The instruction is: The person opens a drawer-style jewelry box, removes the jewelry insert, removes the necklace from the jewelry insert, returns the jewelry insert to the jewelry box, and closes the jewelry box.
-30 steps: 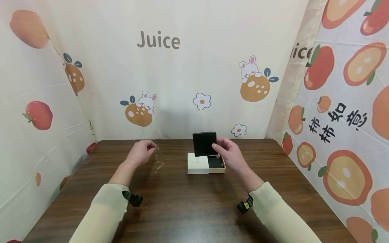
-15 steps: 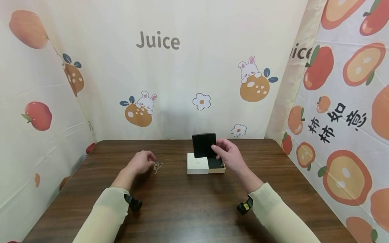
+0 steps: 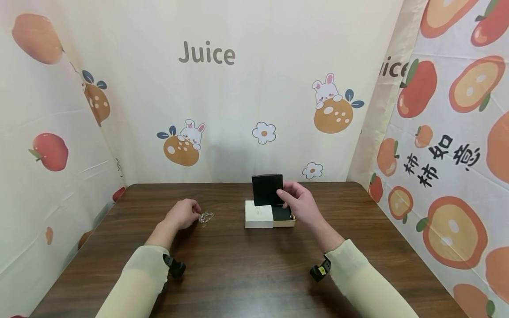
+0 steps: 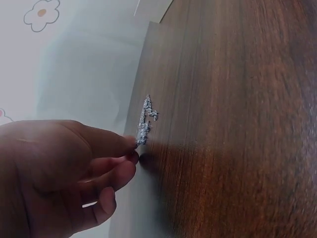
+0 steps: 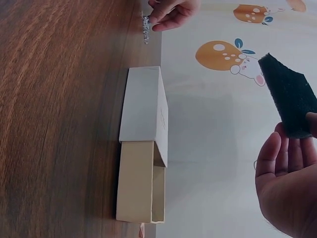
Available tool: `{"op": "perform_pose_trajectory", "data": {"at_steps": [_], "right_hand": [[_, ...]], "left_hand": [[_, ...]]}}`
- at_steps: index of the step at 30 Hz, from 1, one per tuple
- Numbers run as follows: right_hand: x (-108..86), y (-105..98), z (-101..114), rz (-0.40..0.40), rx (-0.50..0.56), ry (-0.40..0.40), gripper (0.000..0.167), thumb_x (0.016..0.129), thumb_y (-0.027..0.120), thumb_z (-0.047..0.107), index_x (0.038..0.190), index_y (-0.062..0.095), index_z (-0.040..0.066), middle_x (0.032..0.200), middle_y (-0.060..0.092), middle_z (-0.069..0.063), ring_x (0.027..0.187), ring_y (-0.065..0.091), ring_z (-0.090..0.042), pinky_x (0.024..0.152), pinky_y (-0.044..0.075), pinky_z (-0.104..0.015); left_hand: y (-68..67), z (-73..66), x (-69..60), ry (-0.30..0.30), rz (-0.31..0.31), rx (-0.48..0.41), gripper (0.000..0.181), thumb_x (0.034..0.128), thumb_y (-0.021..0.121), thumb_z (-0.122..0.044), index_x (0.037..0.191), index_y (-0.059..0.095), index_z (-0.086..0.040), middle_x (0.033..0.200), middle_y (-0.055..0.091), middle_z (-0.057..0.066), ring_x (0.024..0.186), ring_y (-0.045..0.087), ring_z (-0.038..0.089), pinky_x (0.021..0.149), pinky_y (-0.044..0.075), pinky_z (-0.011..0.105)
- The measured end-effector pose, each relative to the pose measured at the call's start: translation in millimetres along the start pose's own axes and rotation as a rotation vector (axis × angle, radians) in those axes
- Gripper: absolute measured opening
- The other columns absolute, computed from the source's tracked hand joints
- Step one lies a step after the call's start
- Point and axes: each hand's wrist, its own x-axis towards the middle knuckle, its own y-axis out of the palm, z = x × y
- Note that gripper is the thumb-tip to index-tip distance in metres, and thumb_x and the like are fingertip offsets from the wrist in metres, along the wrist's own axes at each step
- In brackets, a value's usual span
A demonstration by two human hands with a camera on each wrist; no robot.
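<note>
A thin silvery chain lies bunched on the table, and the fingertips of my left hand pinch its near end; the left wrist view shows the chain at the tip of the thumb of the left hand. My right hand holds a flat black square pad upright by its right edge, above the box. Below it is a small white box with its cream drawer partly slid out to the right. In the right wrist view the black pad is clear of the box.
The brown wooden table reaches back to a hanging cloth printed with fruit, rabbits and flowers. Another printed cloth hangs along the right side. Each wrist wears a strap with a small black camera.
My left hand has come down and slightly left, and the chain that hung from it is now bunched on the table. The right hand and black pad have barely moved, dipping slightly.
</note>
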Motion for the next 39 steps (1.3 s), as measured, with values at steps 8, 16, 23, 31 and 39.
{"op": "perform_pose_trajectory", "data": {"at_steps": [8, 16, 23, 31, 39], "right_hand": [[0.5, 1.0, 1.2, -0.014, 0.046, 0.003, 0.032, 0.11, 0.068, 0.02, 0.132, 0.064, -0.002, 0.108, 0.065, 0.0, 0.088, 0.061, -0.017, 0.079, 0.059, -0.026], [0.5, -0.3, 2.2, -0.022, 0.044, 0.003, 0.031, 0.111, 0.068, 0.02, 0.132, 0.063, -0.002, 0.107, 0.063, -0.001, 0.085, 0.06, -0.015, 0.08, 0.061, -0.028], [0.4, -1.7, 3.1, -0.027, 0.055, 0.008, 0.032, 0.11, 0.068, 0.02, 0.132, 0.063, -0.001, 0.108, 0.062, -0.001, 0.084, 0.061, -0.016, 0.08, 0.061, -0.027], [1.6, -2.6, 4.1, -0.041, 0.058, 0.007, 0.032, 0.109, 0.07, 0.019, 0.132, 0.063, -0.002, 0.106, 0.062, 0.001, 0.086, 0.061, -0.016, 0.077, 0.061, -0.025], [0.5, -4.0, 6.4, -0.044, 0.05, 0.0, 0.032, 0.11, 0.068, 0.02, 0.132, 0.063, -0.002, 0.106, 0.062, 0.001, 0.09, 0.06, -0.017, 0.076, 0.059, -0.022]], "left_hand": [[6.9, 15.3, 9.1, 0.005, -0.001, 0.058, 0.005, 0.0987, 0.075, -0.011, 0.102, 0.075, -0.008, 0.094, 0.071, 0.008, 0.084, 0.064, 0.024, 0.076, 0.056, 0.043], [1.8, 7.1, 3.8, 0.004, -0.007, 0.079, 0.01, 0.1007, 0.074, -0.016, 0.104, 0.075, -0.007, 0.095, 0.072, 0.008, 0.084, 0.065, 0.025, 0.077, 0.057, 0.045], [0.4, -5.7, -0.6, 0.014, -0.076, 0.081, 0.016, 0.1025, 0.071, -0.018, 0.111, 0.075, -0.005, 0.1, 0.074, 0.01, 0.087, 0.066, 0.024, 0.079, 0.058, 0.046], [7.9, -15.5, 6.0, 0.131, -0.127, 0.016, 0.019, 0.1026, 0.07, -0.012, 0.118, 0.076, -0.002, 0.111, 0.075, 0.014, 0.101, 0.071, 0.029, 0.093, 0.061, 0.052], [16.4, -36.6, 6.8, 0.233, -0.078, -0.09, 0.036, 0.1046, 0.073, -0.013, 0.137, 0.07, 0.002, 0.133, 0.069, 0.021, 0.12, 0.072, 0.037, 0.103, 0.061, 0.055]]}}
